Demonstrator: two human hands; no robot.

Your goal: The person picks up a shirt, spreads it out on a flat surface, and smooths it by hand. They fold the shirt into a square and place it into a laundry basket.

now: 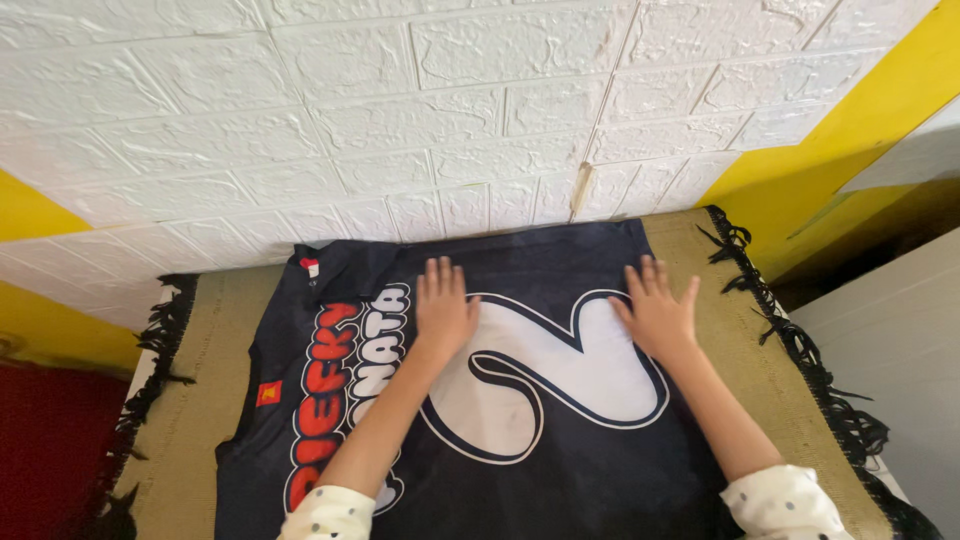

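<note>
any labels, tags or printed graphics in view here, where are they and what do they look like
Neck tag: small red and white tab at the collar of the dark jersey, far left.
Small patch: red square with a yellow mark, near the jersey's left edge.
Lettering: red and white outlined rows, left of the left hand.
Big white figure: curved shape, dark outline, partly under the right hand.

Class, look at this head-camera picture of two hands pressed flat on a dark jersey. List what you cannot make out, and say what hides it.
1. Dark jersey: its lower part is cut off by the bottom edge of the head view.
2. The large white figure: partly covered by the left hand and right hand.
3. Fringed mat: mostly hidden under the jersey.
4. Spotted sleeves: cut off by the bottom edge.
</note>
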